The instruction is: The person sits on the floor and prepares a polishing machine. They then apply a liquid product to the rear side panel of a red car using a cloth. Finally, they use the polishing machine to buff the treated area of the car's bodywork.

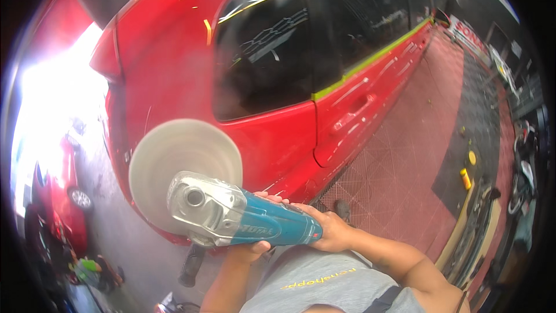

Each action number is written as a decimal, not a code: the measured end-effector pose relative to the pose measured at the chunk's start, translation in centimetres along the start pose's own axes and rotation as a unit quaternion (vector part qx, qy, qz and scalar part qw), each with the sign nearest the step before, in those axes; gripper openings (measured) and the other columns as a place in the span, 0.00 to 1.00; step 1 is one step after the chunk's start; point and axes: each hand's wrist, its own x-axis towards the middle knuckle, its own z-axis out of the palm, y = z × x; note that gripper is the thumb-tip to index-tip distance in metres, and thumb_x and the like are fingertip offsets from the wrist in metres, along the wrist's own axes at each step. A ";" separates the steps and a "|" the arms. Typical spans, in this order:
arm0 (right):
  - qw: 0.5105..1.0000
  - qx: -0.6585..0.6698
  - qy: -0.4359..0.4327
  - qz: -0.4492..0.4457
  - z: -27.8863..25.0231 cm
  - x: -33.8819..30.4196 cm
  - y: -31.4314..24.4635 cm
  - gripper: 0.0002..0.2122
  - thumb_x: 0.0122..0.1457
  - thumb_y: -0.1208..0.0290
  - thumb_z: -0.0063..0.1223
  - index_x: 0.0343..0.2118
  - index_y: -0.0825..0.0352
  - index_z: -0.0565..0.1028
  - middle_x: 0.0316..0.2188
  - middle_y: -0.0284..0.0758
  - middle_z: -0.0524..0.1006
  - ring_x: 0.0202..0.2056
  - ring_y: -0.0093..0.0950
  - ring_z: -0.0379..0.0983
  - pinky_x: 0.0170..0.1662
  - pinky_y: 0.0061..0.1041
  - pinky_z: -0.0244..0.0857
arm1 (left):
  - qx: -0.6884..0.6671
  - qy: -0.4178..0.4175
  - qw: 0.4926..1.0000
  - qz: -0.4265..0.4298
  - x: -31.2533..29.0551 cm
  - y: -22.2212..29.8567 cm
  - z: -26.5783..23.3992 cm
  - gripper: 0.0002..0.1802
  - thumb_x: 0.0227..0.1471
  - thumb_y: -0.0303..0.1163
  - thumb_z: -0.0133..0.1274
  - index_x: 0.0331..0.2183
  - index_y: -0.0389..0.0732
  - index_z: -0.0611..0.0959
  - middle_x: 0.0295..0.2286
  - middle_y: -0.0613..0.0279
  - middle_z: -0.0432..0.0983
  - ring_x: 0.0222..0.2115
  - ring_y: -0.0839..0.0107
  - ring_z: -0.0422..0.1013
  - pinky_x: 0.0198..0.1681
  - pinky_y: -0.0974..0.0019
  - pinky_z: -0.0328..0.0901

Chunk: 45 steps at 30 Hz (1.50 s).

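Observation:
A power polisher [278, 220] with a blue body and silver gear head is held in front of me. Its round, off-white pad [153, 156] looks blurred and lies over the rear side panel of a red car [260, 145]; I cannot tell how firmly it touches. My left hand [255, 250] wraps the body from below, thumb on the near side and fingertips on the far side. Around the rear end of the tool, my right hand [333, 232] is closed. A black side handle [191, 265] sticks out toward me, with no hand on it.
Green masking tape [370, 66] runs beneath the car's side windows. A yellow bottle [465, 179] and a round yellow pad [472, 157] lie on the floor at right, near long strips [472, 232]. Another red car [63, 197] and a person in green [90, 266] are at left.

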 end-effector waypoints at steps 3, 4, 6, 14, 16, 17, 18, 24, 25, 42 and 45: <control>0.998 0.021 0.054 -0.002 -0.2 -2.1 0.7 0.41 0.57 0.67 0.68 0.73 0.56 0.59 0.52 0.48 0.83 0.52 0.52 0.81 0.57 0.47 0.76 | 0.012 0.025 0.998 -0.060 0.3 -1.1 1.6 0.58 0.47 0.40 0.78 0.70 0.41 0.61 0.61 0.54 0.71 0.64 0.54 0.69 0.70 0.43 0.62; 0.996 0.043 0.080 0.001 0.4 -3.5 1.5 0.41 0.55 0.68 0.68 0.72 0.59 0.61 0.55 0.48 0.82 0.53 0.49 0.81 0.57 0.43 0.76 | 0.031 0.033 0.995 -0.094 -0.1 -2.0 2.2 0.58 0.47 0.39 0.77 0.71 0.41 0.61 0.61 0.54 0.71 0.64 0.54 0.69 0.69 0.44 0.62; 0.989 0.079 0.114 0.044 1.3 -6.6 4.8 0.40 0.54 0.70 0.69 0.70 0.62 0.63 0.55 0.46 0.81 0.52 0.44 0.83 0.56 0.41 0.75 | 0.078 0.044 0.987 -0.130 0.6 -5.3 3.2 0.50 0.50 0.34 0.74 0.68 0.41 0.66 0.57 0.57 0.74 0.61 0.59 0.70 0.67 0.47 0.65; 0.949 0.212 0.178 0.152 2.2 -11.2 9.1 0.39 0.51 0.74 0.70 0.68 0.66 0.65 0.47 0.39 0.83 0.48 0.33 0.81 0.56 0.34 0.74 | -0.007 0.003 0.947 -0.323 4.5 -9.5 6.6 0.35 0.53 0.29 0.71 0.60 0.41 0.74 0.55 0.58 0.75 0.56 0.62 0.73 0.64 0.50 0.67; 0.968 0.164 0.162 0.101 2.4 -10.6 9.0 0.40 0.51 0.73 0.70 0.69 0.66 0.64 0.49 0.42 0.83 0.50 0.36 0.82 0.56 0.35 0.74 | 0.003 0.025 0.957 -0.288 2.4 -9.1 5.2 0.39 0.51 0.29 0.72 0.61 0.43 0.73 0.56 0.56 0.75 0.58 0.60 0.73 0.66 0.48 0.66; 0.975 0.143 0.151 0.074 2.7 -10.0 8.7 0.41 0.52 0.72 0.70 0.70 0.66 0.64 0.50 0.43 0.83 0.51 0.37 0.83 0.56 0.36 0.75 | 0.016 0.040 0.967 -0.252 0.7 -8.8 4.3 0.41 0.50 0.29 0.73 0.62 0.43 0.72 0.57 0.55 0.75 0.59 0.58 0.72 0.67 0.47 0.65; 0.983 0.112 0.128 0.074 2.4 -9.1 8.5 0.42 0.52 0.69 0.71 0.70 0.65 0.63 0.51 0.46 0.84 0.52 0.41 0.83 0.57 0.38 0.75 | 0.028 0.055 0.975 -0.215 -0.2 -8.3 3.7 0.43 0.49 0.29 0.73 0.63 0.44 0.71 0.58 0.55 0.74 0.60 0.56 0.72 0.67 0.45 0.64; 0.984 0.118 0.078 -0.105 3.9 -4.8 8.2 0.57 0.47 0.57 0.80 0.77 0.60 0.52 0.68 0.53 0.67 0.66 0.50 0.69 0.66 0.44 0.68 | 0.027 0.056 0.988 -0.143 -3.2 -4.9 1.7 0.54 0.44 0.30 0.76 0.68 0.42 0.65 0.62 0.53 0.71 0.66 0.50 0.66 0.70 0.42 0.62; 0.984 0.106 0.084 -0.116 4.1 -4.3 6.9 0.58 0.46 0.56 0.80 0.77 0.59 0.51 0.69 0.53 0.65 0.67 0.51 0.67 0.67 0.45 0.67 | 0.042 0.069 0.988 -0.133 -4.0 -4.3 1.2 0.55 0.44 0.30 0.76 0.68 0.41 0.64 0.62 0.52 0.70 0.66 0.51 0.66 0.70 0.43 0.63; 0.936 0.276 0.206 -0.079 7.7 -1.6 3.5 0.56 0.45 0.60 0.82 0.75 0.65 0.55 0.63 0.46 0.75 0.62 0.35 0.75 0.65 0.35 0.68 | 0.334 0.178 0.918 -0.118 -11.9 -7.4 2.1 0.68 0.53 0.69 0.66 0.73 0.33 0.53 0.65 0.48 0.64 0.65 0.56 0.65 0.66 0.54 0.63; 0.907 0.333 0.245 -0.081 9.3 -0.8 4.0 0.55 0.47 0.61 0.81 0.75 0.65 0.55 0.62 0.43 0.74 0.63 0.32 0.72 0.67 0.35 0.65 | 0.381 0.137 0.905 -0.133 -15.2 -10.3 -0.5 0.63 0.54 0.57 0.72 0.73 0.35 0.53 0.65 0.47 0.64 0.64 0.56 0.66 0.65 0.54 0.63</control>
